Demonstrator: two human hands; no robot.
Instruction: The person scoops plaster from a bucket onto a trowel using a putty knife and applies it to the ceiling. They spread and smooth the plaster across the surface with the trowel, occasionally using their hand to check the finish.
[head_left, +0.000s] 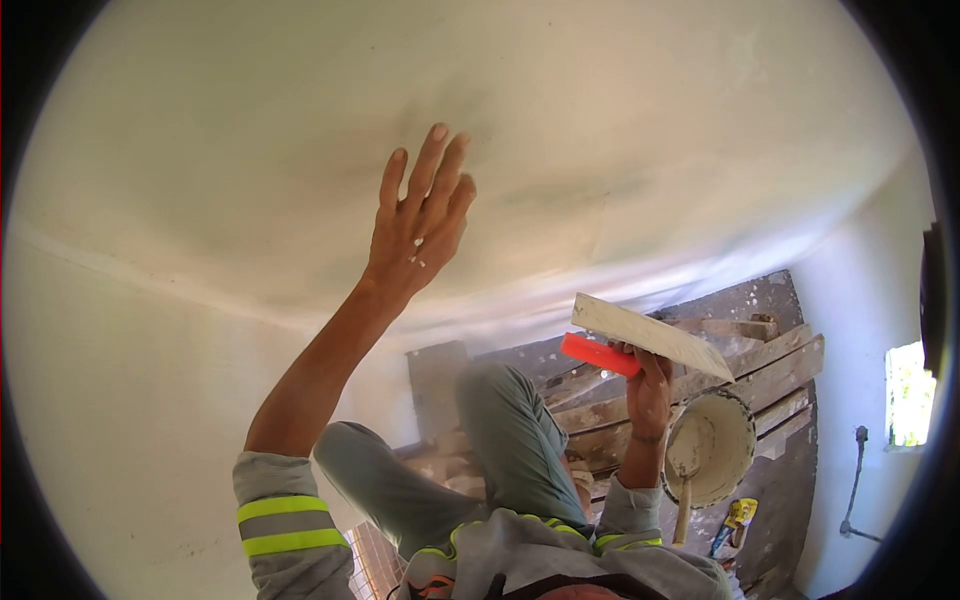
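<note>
My left hand [422, 215] is raised with fingers outstretched, close to the pale plastered wall [650, 130]. White spots dot the back of this hand. Lower and to the right, my right hand [650, 390] grips a plastering trowel [655, 335] by its red handle. The flat, whitish rectangular blade is tilted and smeared. Just beside my right wrist stands a round bucket [742, 432], its inside coated with pale material. A tool with a wooden handle [683, 510] leans in the bucket.
Worn wooden planks [780, 365] form a platform beneath my bent knees [505, 410]. A yellow and blue packet [738, 520] lies near the bucket. On the right wall are a bright opening [908, 395] and a dangling cable [855, 480].
</note>
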